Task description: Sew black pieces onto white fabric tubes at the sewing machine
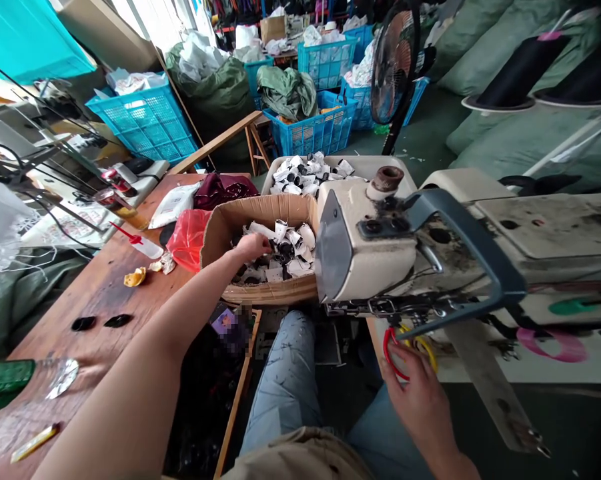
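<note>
My left hand (pixel 253 247) reaches into a cut-down cardboard box (pixel 223 227), its fingers pinched together among small rolled pieces (pixel 300 250) in white and black. Whatever sits between those fingertips is too small to make out. At the front of the sewing machine (pixel 365 247), my right hand (pixel 417 387) is closed around scissors (pixel 391 357) with red and yellow handle loops. The machine's dark grey lever (pixel 480 253) passes just above that hand, and the scissors' blades are not clearly visible.
Behind the box stands a pale tub (pixel 380 163) of similar pieces. On the wooden table (pixel 100 293) lie a red plastic bag (pixel 187 240), a squeeze bottle (pixel 143 245), orange peel (pixel 135 277) and a green bottle (pixel 5 383). Farther back are a fan (pixel 393 67) and blue crates (pixel 143 123).
</note>
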{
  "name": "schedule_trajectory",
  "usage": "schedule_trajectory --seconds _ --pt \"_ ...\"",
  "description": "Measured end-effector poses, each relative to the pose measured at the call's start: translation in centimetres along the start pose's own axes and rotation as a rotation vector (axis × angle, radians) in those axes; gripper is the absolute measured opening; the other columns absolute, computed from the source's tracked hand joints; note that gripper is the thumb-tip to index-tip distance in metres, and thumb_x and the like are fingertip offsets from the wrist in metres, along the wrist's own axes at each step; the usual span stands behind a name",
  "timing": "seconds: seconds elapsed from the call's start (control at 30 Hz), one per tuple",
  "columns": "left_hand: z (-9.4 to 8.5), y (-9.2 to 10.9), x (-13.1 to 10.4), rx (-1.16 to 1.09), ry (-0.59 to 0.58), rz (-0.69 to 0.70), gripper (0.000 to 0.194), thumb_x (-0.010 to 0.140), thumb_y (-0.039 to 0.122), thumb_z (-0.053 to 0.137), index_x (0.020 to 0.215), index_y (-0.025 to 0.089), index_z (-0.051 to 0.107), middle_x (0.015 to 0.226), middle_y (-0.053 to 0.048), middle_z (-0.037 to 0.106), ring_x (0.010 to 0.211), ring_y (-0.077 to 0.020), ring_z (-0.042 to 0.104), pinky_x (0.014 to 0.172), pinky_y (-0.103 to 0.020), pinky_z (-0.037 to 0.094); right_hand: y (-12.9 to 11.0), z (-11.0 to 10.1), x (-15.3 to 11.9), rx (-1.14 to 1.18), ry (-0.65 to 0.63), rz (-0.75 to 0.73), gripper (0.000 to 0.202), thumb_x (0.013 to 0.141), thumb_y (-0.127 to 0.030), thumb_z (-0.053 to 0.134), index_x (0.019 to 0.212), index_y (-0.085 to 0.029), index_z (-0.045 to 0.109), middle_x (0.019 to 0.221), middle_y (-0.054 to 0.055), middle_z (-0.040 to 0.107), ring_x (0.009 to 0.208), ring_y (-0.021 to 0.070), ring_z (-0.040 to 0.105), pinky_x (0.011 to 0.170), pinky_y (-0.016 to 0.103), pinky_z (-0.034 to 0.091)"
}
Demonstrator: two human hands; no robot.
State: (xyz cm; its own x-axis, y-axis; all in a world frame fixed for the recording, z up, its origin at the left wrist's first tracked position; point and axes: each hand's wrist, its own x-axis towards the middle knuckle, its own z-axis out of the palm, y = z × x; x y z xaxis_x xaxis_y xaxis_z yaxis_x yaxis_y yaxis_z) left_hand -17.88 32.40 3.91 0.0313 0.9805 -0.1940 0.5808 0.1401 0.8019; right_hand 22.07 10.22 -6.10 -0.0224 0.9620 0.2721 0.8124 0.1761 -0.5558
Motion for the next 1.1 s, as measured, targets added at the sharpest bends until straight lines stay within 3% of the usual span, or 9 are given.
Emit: schedule_trajectory --seconds 0.13,0.2,0.33,0.4,0.6,0.8,0.9,1.0,1.1 --pt "-3.1 0.4 -7.1 -0.237 0.158 0.002 0.028 0.078 0.042 0.073 0.079 0.018 0.059 0.073 0.0 0.059 0.074 -0.0158 0.056 0.074 -0.029 0.048 -5.7 0.4 -1.2 0.405 -0.275 0.021 0.025 0.098 -0.042 0.056 0.115 -0.024 0.061 0.113 0.01 0.066 0.095 0.0223 0.068 0.086 0.039 0.059" --pt "-2.4 0.9 -12.5 -0.638 0.234 0.036 0.039 0.07 0.049 0.079 0.078 0.02 0.054 0.078 0.0 0.06 0.074 -0.0157 0.055 0.075 -0.031 0.049 -8.8 0.8 -0.7 0.616 -0.372 0.044 0.031 0.099 -0.043 0.056 0.122 -0.023 0.059 0.115 0.011 0.066 0.096 0.021 0.068 0.085 0.037 0.06" --pt "3.5 1.3 -22.4 -0.761 0.255 0.005 0.065 0.064 0.079 0.071 0.074 0.022 0.042 0.088 -0.005 0.064 0.072 -0.0185 0.055 0.065 -0.033 0.048 -13.6 1.3 1.4 0.96 -0.463 0.115 0.051 0.096 -0.051 0.058 0.138 -0.023 0.049 0.128 0.014 0.062 0.105 0.0225 0.067 0.088 0.038 0.06" --pt "7.1 1.1 -25.4 -0.898 0.319 -0.031 0.066 0.054 0.064 0.088 0.074 0.022 0.042 0.09 -0.002 0.064 0.076 -0.017 0.057 0.069 -0.03 0.048 -14.8 1.2 1.9 1.087 -0.535 0.186 0.057 0.093 -0.054 0.063 0.138 -0.022 0.047 0.128 0.014 0.063 0.107 0.0234 0.067 0.088 0.037 0.06" --pt "13.9 -0.6 -27.9 -1.38 0.358 -0.469 0.045 0.07 0.042 0.086 0.096 0.021 0.055 0.093 -0.003 0.068 0.073 -0.0154 0.063 0.068 -0.03 0.058 -13.9 -0.7 0.4 0.928 -0.509 0.066 0.037 0.092 -0.046 0.067 0.118 -0.021 0.062 0.102 0.008 0.068 0.089 0.0192 0.067 0.079 0.03 0.057" --pt "17.9 -2.3 -30.4 -1.379 0.011 -0.748 0.034 0.088 0.045 0.067 0.108 0.017 0.063 0.074 -0.003 0.064 0.05 -0.0127 0.055 0.05 -0.028 0.052 -11.7 -2.4 -0.4 0.604 -0.672 -0.147 0.033 0.098 -0.044 0.058 0.077 -0.019 0.063 0.08 0.002 0.055 0.067 0.0136 0.055 0.06 0.026 0.043" --pt "17.7 -2.3 -32.1 -1.04 -0.012 -0.604 0.043 0.085 0.055 0.069 0.105 0.018 0.068 0.096 -0.011 0.069 0.086 -0.0253 0.067 0.077 -0.039 0.057 -11.5 -2.4 -0.8 0.519 -0.707 -0.145 0.037 0.101 -0.041 0.051 0.07 -0.02 0.056 0.077 0.001 0.052 0.067 0.0134 0.053 0.061 0.026 0.04" --pt "15.7 -1.4 -32.9 -0.578 0.126 -0.144 0.037 0.088 0.046 0.071 0.117 0.023 0.069 0.133 -0.012 0.061 0.127 -0.0295 0.053 0.11 -0.04 0.041 -11.9 -2.2 -1.3 0.438 -0.84 -0.181 0.035 0.099 -0.037 0.053 0.069 -0.019 0.055 0.077 0.0 0.052 0.067 0.0134 0.053 0.062 0.026 0.038" --pt "13.7 -0.7 -32.8 -0.314 -0.067 0.176 0.032 0.088 0.037 0.072 0.116 0.022 0.069 0.126 -0.013 0.064 0.117 -0.0283 0.058 0.104 -0.041 0.044 -12.7 -1.9 -1.7 0.437 -0.997 -0.216 0.031 0.098 -0.034 0.055 0.072 -0.019 0.06 0.079 0.0 0.054 0.071 0.0137 0.055 0.064 0.025 0.039"
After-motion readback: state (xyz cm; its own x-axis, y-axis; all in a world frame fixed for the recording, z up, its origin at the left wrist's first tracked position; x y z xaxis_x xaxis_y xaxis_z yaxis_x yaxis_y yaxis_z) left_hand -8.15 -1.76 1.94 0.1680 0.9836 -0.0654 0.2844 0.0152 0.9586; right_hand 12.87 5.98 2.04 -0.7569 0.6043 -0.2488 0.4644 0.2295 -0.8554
